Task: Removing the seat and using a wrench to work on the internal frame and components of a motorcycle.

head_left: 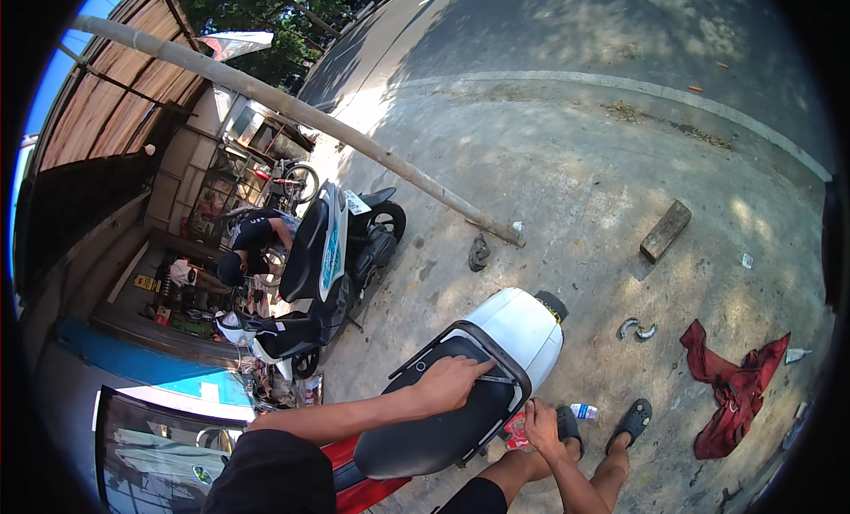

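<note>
My left hand (443, 381) reaches over the black seat (407, 434) of a red and white motorbike, index finger stretched toward the rail around the white rear panel (514, 328). A thin silver metal piece (500, 378) lies beside its fingertips. My right hand (540, 424) is at the right edge of the seat's rear, with fingers curled; what they hold, if anything, is hidden. A red packet (515, 434) and a plastic bottle (583, 411) are on the ground near it, beside two feet in dark sandals (632, 419).
A second scooter (310, 248) stands at left, near a crouching person (257, 235) by a cluttered shopfront. A slanted pole (381, 155) crosses the view. A wood block (664, 231), curved metal pieces (629, 328) and a red cloth (735, 381) lie on concrete; a road runs beyond.
</note>
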Motion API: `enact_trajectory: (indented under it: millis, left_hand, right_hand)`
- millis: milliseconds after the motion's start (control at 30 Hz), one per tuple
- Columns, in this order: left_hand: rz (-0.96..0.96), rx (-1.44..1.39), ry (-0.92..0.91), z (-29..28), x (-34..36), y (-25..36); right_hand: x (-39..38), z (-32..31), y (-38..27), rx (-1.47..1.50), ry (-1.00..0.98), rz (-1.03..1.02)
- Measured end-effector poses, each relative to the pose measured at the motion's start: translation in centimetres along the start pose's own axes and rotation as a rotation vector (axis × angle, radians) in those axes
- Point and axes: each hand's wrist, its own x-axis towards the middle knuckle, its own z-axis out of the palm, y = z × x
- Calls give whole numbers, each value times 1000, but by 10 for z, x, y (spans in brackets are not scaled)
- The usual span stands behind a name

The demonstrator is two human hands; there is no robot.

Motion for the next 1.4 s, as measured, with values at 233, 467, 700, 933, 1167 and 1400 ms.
enact_trajectory:
  millis: [233,467,700,933,1167,1400]
  left_hand:
    - [242,83,159,0,12,-22]
    - [180,-13,116,7,12,-19]
    - [101,-201,75,-21,-31,1]
    - [-173,-301,113,-128,-188,39]
    - [-894,-412,559,-136,-366,60]
    - [-1260,-111,741,-68,-535,100]
  right_hand:
    - [4,8,4,14,-54,124]
    - [3,0,2,-15,-58,101]
    - [-4,-1,3,-185,-94,105]
    - [3,-13,-35,-525,-212,146]
    - [-1,-78,-53,-514,-198,-24]
    - [-47,-219,-12,-795,-288,318]
